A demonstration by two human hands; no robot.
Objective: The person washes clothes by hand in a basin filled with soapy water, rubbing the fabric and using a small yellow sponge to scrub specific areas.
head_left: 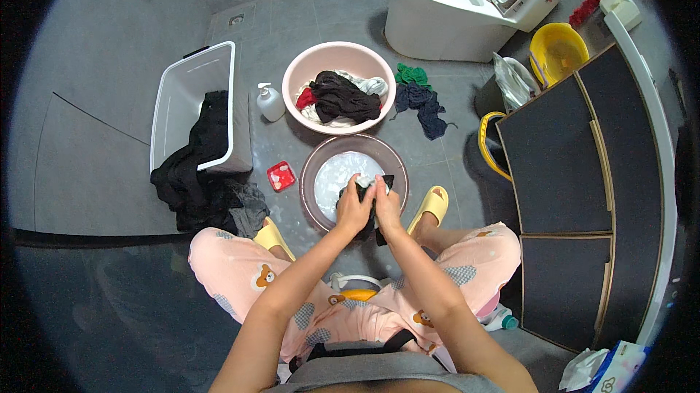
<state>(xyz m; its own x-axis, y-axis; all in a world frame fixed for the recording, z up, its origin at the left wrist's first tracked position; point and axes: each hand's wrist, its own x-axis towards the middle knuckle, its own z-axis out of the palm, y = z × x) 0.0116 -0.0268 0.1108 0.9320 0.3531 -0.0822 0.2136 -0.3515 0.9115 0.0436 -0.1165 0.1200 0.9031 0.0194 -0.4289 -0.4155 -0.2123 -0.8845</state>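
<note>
My left hand (355,206) and my right hand (388,208) are close together, both gripping a wet black cloth (367,229). White lather shows on the cloth between my fingers. Below them is a brown plastic basin (308,196) of cloudy, sudsy water (342,171). The cloth's lower end hangs over the basin's near side; my hands hide part of it. Just beyond, a pink basin (295,73) holds a heap of black, white and red clothes (347,96).
Left stand a white storage bin (156,125) with black clothes (191,185) spilling out, a pump bottle (270,102) and a red soap dish (281,176). Dark and green cloths (421,100) lie right on the floor, near a toilet (437,15), a yellow bucket (558,48) and a dark cabinet (558,158).
</note>
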